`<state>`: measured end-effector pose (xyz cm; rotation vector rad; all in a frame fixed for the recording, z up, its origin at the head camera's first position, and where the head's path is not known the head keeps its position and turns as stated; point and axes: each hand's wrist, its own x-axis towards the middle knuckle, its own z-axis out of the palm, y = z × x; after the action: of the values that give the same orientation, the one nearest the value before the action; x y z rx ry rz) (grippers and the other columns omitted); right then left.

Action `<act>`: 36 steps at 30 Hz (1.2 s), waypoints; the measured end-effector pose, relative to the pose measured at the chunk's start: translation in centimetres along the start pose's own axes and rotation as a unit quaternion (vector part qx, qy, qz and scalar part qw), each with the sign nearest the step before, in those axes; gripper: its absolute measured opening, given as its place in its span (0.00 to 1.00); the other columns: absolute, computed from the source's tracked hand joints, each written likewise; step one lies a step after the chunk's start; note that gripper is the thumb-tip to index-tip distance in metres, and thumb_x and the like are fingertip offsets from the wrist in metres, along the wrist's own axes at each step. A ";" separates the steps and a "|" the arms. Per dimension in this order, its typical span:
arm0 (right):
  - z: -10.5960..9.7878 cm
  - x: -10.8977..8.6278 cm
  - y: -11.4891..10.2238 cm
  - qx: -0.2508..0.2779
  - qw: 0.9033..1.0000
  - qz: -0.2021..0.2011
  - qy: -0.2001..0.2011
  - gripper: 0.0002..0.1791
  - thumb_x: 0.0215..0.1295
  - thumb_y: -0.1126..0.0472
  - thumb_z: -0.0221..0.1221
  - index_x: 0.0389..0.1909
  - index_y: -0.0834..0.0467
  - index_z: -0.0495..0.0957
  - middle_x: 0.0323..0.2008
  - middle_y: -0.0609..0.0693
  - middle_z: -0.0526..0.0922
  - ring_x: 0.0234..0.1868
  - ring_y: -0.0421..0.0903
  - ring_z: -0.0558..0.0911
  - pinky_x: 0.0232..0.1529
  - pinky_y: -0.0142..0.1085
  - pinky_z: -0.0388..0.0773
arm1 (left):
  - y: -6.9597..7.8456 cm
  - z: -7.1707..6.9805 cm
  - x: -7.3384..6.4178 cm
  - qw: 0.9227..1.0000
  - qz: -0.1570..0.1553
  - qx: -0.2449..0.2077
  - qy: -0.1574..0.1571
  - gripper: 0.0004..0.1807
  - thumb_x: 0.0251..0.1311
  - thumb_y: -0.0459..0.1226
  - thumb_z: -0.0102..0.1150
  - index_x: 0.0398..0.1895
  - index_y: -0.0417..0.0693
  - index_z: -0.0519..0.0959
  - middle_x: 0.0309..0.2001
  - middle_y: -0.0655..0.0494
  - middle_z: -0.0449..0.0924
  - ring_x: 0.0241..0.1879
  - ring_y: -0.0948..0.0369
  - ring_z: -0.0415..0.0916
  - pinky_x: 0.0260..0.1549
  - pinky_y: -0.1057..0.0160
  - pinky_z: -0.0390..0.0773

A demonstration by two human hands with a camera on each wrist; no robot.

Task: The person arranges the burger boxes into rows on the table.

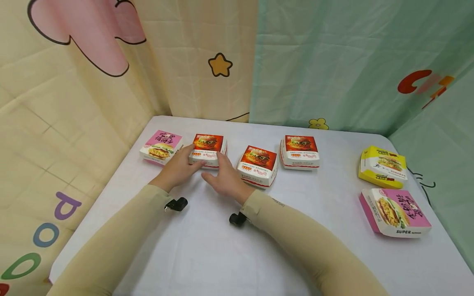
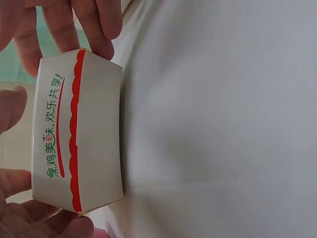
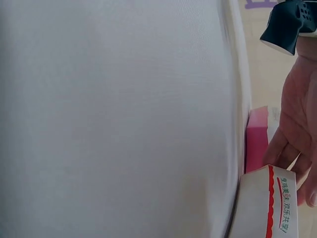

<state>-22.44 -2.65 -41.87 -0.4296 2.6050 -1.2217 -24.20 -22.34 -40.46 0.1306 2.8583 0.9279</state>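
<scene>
A red-topped white burger box (image 1: 208, 144) sits on the white table between my two hands. My left hand (image 1: 177, 167) is at its left side, fingers extended along it. On the opposite side my right hand (image 1: 226, 179) lays its fingers against the box. Both thumbs stick out in front of the box, pointing toward each other. In the left wrist view the white side of the burger box (image 2: 99, 129) shows a red scalloped band, with fingertips at both ends. The right wrist view shows the left palm (image 3: 297, 109) beside one corner of the box.
A pink burger box (image 1: 161, 148) lies just left of my left hand. Two more red-topped boxes, one near (image 1: 258, 162) and one farther back (image 1: 299, 152), stand to the right. At the right edge are a yellow box (image 1: 383, 166) and a pink box (image 1: 396, 213). Curtains (image 1: 314, 61) border the table.
</scene>
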 end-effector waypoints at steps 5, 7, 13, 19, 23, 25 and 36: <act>-0.2 -1.0 0.0 -0.013 1.000 -0.006 -0.012 0.51 0.74 0.43 0.62 0.85 0.59 0.47 0.84 0.57 0.54 0.84 0.53 0.56 0.82 0.51 0.58 | 0.1 0.1 -0.8 1.000 0.004 0.005 0.002 0.48 0.73 0.54 0.60 0.84 0.38 0.52 0.84 0.37 0.51 0.83 0.40 0.49 0.80 0.38 0.52; -0.3 -1.4 -0.1 -0.019 1.000 -0.011 -0.015 0.50 0.74 0.44 0.62 0.85 0.60 0.48 0.83 0.58 0.56 0.84 0.54 0.57 0.82 0.51 0.59 | 0.2 0.1 -1.2 1.000 0.003 0.007 0.003 0.48 0.73 0.54 0.60 0.84 0.39 0.53 0.84 0.36 0.49 0.83 0.40 0.48 0.80 0.37 0.53; -0.7 -2.6 -0.1 -0.031 0.999 -0.014 -0.028 0.51 0.72 0.44 0.65 0.85 0.58 0.49 0.81 0.60 0.61 0.81 0.56 0.63 0.79 0.52 0.64 | 0.3 0.1 -2.6 1.000 0.008 0.007 0.011 0.45 0.72 0.53 0.61 0.82 0.40 0.58 0.84 0.37 0.50 0.82 0.39 0.51 0.78 0.36 0.57; -1.2 -3.8 0.0 -0.037 0.999 -0.024 -0.028 0.48 0.70 0.48 0.66 0.82 0.62 0.54 0.66 0.63 0.76 0.63 0.53 0.76 0.63 0.47 0.78 | 0.3 0.2 -4.0 1.000 0.002 0.025 0.001 0.44 0.72 0.54 0.62 0.81 0.40 0.60 0.72 0.36 0.66 0.67 0.43 0.72 0.67 0.39 0.74; -1.7 -4.6 0.2 -0.045 0.998 -0.024 -0.037 0.46 0.71 0.49 0.66 0.82 0.60 0.57 0.53 0.58 0.79 0.48 0.48 0.77 0.48 0.41 0.79 | 0.2 0.2 -5.1 1.000 0.002 0.020 -0.004 0.44 0.71 0.53 0.64 0.80 0.39 0.61 0.65 0.38 0.70 0.60 0.45 0.76 0.60 0.43 0.80; -1.8 -5.0 0.2 -0.046 0.998 -0.022 -0.041 0.44 0.72 0.49 0.65 0.82 0.59 0.58 0.54 0.57 0.79 0.46 0.47 0.78 0.47 0.40 0.79 | 0.2 0.2 -5.5 1.000 0.004 0.014 -0.003 0.43 0.70 0.52 0.65 0.79 0.39 0.63 0.64 0.39 0.71 0.60 0.46 0.76 0.58 0.45 0.80; -2.1 -6.3 0.9 -0.048 0.997 -0.045 -0.040 0.30 0.77 0.54 0.62 0.75 0.58 0.68 0.57 0.56 0.82 0.47 0.47 0.82 0.48 0.41 0.82 | 0.2 0.5 -7.0 0.999 -0.037 -0.026 -0.025 0.40 0.68 0.55 0.67 0.74 0.47 0.64 0.64 0.43 0.76 0.55 0.48 0.77 0.46 0.54 0.82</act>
<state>-17.41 1.60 -40.72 -0.6065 2.6086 -1.0848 -17.18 -22.78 -40.05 0.0428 2.7698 0.9692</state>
